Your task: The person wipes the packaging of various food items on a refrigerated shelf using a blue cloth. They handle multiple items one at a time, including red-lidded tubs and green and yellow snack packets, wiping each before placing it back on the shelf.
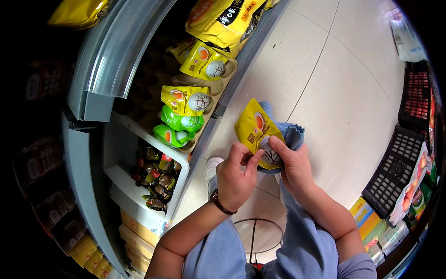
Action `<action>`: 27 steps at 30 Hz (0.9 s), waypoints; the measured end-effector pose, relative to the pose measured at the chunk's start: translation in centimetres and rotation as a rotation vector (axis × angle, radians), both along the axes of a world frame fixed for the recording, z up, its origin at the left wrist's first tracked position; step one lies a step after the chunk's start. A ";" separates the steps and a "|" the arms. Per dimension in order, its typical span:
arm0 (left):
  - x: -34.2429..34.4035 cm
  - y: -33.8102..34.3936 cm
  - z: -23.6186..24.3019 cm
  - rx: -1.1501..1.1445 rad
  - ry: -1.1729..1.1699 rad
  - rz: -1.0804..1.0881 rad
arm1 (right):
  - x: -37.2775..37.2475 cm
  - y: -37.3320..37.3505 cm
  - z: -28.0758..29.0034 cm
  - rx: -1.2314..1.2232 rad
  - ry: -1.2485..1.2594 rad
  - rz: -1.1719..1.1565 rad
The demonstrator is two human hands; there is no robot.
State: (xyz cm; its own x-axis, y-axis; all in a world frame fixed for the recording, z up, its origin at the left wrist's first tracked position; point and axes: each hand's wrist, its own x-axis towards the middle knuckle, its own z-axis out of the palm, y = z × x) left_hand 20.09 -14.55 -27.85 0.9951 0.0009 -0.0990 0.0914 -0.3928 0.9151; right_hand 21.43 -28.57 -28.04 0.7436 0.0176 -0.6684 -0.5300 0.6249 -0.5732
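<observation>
Between my hands is a yellow egg packet (251,126), a sealed pouch with a picture of a cut egg and a rounded white end. My right hand (296,163) grips its rounded end, thumb on top, with a blue cloth (291,133) bunched behind the packet and under the fingers. At the packet's lower left edge, my left hand (238,173) pinches it between thumb and curled fingers. To the left, similar yellow packets (186,100) and green packets (174,135) stand in a cardboard egg tray (214,87).
A white bin (185,173) of small dark wrapped items sits below the egg tray. Large yellow bags (222,21) lie beyond it. A grey display case (111,60) curves along the left. Black plastic crates (393,171) and packaged goods line the right, across the tiled floor (341,100).
</observation>
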 end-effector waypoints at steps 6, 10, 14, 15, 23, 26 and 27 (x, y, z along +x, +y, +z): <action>0.4 0.2 0.9 0.254 -0.297 -0.087 | 0.2 0.0 0.8 -0.376 -0.064 0.024; 0.1 -0.7 0.9 -0.003 -0.153 -0.063 | 0.4 -0.6 0.0 -0.458 -0.051 -0.106; 0.4 -1.6 0.6 -0.621 0.309 -0.017 | 0.2 -0.4 0.3 -0.452 -0.088 -0.138; 0.5 -1.7 0.6 -0.775 0.464 -0.010 | 0.2 -0.3 0.3 -0.472 -0.097 -0.126; 0.6 0.2 0.0 -0.870 0.647 -0.254 | 0.4 -1.1 -0.2 -0.567 -0.156 -0.005; 0.8 0.3 0.1 -0.985 0.700 -0.154 | 0.8 -1.5 -0.3 -0.471 -0.074 0.008; 1.0 0.2 0.5 -1.043 0.731 -0.087 | 1.2 -1.8 0.4 -0.380 0.015 -0.053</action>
State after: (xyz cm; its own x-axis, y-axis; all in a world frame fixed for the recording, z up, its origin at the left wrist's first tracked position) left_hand 21.12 -14.35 -27.35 0.7019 -0.4696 -0.5355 0.7121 0.4488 0.5399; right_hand 22.59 -30.33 -27.65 0.7269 -0.2718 -0.6307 -0.5129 0.3959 -0.7617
